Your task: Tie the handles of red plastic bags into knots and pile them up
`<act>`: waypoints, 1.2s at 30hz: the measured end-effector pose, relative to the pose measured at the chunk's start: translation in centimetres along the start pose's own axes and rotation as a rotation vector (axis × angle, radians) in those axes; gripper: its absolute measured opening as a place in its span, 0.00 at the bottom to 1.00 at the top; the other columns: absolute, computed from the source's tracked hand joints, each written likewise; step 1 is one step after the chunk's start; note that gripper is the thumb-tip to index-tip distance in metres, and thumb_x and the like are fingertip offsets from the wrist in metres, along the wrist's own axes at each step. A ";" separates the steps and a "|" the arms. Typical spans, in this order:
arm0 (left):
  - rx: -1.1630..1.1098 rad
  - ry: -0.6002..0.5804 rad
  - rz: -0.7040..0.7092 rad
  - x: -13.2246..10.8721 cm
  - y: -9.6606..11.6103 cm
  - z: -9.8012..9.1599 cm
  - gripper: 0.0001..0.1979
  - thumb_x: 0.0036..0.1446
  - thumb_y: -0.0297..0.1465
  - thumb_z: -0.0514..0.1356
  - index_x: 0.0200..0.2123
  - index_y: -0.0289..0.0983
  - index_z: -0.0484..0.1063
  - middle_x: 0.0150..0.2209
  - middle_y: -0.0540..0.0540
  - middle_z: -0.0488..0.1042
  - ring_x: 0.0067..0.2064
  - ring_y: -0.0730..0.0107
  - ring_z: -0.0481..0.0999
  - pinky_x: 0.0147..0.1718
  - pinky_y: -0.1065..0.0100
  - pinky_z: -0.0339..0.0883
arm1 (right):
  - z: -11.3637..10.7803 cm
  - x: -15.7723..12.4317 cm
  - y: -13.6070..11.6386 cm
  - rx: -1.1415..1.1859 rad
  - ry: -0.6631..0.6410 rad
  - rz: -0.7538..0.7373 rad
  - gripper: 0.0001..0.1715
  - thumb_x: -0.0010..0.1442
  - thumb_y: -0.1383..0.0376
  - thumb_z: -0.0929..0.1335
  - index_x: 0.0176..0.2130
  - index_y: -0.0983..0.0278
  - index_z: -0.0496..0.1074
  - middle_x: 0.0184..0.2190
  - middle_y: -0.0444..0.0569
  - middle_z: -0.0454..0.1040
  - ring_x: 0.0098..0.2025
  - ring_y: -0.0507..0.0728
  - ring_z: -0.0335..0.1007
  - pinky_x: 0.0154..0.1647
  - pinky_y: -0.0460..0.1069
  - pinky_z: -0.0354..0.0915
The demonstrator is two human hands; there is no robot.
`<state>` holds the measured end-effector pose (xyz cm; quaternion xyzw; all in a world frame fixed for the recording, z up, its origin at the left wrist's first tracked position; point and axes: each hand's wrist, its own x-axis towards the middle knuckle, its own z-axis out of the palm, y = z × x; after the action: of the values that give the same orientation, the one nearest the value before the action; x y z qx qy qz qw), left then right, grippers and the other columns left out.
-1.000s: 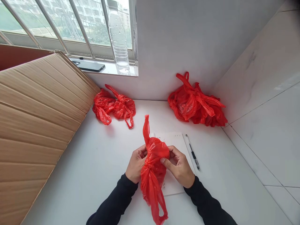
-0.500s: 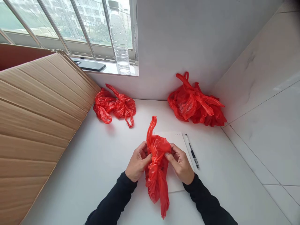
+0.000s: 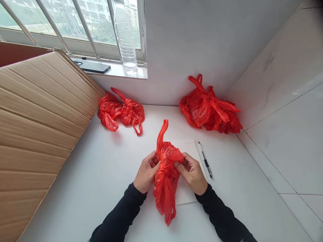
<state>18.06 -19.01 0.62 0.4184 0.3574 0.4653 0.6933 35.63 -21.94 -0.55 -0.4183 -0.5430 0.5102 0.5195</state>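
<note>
A knotted red plastic bag (image 3: 166, 174) is held up between my two hands, its knot near the middle. One twisted handle points away from me, and the loose tail hangs toward me. My left hand (image 3: 146, 172) grips its left side, the fingers partly behind the plastic. On the other side, my right hand (image 3: 193, 172) pinches the bag between thumb and fingers. Whatever the bag contains is hidden. Beneath it lies a white sheet of paper (image 3: 188, 195) with small marks near the top. A black-and-clear pen (image 3: 205, 159) rests just right of the paper.
Two tied red bags (image 3: 121, 111) sit at the back left, beside a large open cardboard box (image 3: 45, 117). More red bags (image 3: 210, 107) are heaped in the back right corner by the tiled wall (image 3: 287, 134). A plastic bottle (image 3: 126, 40) and a phone (image 3: 94, 67) occupy the windowsill.
The red bag has turned slightly in my hands, and its hanging tail has swung left and bunched together. Both hands keep their grip. The whole view has shifted a little.
</note>
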 end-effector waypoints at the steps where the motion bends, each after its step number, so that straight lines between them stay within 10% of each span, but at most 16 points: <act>1: -0.001 -0.004 0.001 0.0 0.0 0.0 0.18 0.46 0.32 0.74 0.42 0.37 0.78 0.41 0.43 0.80 0.42 0.58 0.78 0.40 0.66 0.71 | 0.0 0.0 0.1 0.005 0.004 0.005 0.10 0.66 0.57 0.68 0.39 0.62 0.71 0.33 0.45 0.69 0.35 0.55 0.66 0.37 0.48 0.63; 36: -0.064 -0.065 -0.033 0.0 0.0 -0.3 0.21 0.47 0.30 0.73 0.46 0.37 0.76 0.43 0.43 0.80 0.42 0.59 0.79 0.42 0.64 0.72 | -0.3 0.2 0.5 0.005 -0.009 0.005 0.12 0.66 0.57 0.69 0.36 0.63 0.69 0.30 0.42 0.64 0.32 0.52 0.60 0.34 0.47 0.60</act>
<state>17.80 -18.89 0.53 0.4048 0.3266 0.4511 0.7253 35.84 -21.69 -1.03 -0.4159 -0.5431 0.5147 0.5169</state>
